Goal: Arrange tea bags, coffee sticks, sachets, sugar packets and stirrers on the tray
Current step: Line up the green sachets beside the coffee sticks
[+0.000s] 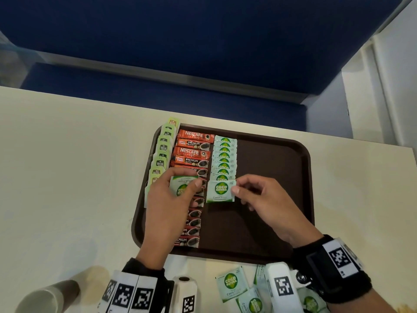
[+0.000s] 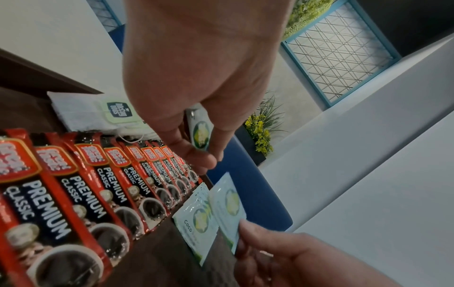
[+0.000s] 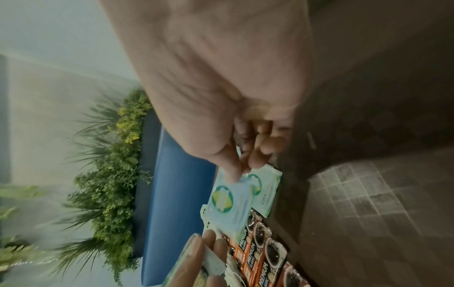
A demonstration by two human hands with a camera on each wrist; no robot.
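Note:
A brown tray (image 1: 270,175) holds three columns: green tea bags (image 1: 161,154) at the left, red coffee sticks (image 1: 193,154), then green-and-white sugar sachets (image 1: 223,159). My right hand (image 1: 237,185) pinches the right edge of one sachet (image 1: 220,192) at the near end of the sachet column; the left wrist view shows this sachet (image 2: 228,205) tilted over the one lying below it. My left hand (image 1: 188,178) grips another sachet (image 1: 181,188) above the coffee sticks, and that held sachet (image 2: 200,134) stands between thumb and fingers.
Several loose sachets (image 1: 232,283) lie on the cream table (image 1: 67,177) just in front of the tray. A beige cup-like object (image 1: 49,294) is at the near left. The tray's right half is bare. A blue bench (image 1: 203,41) lies beyond the table.

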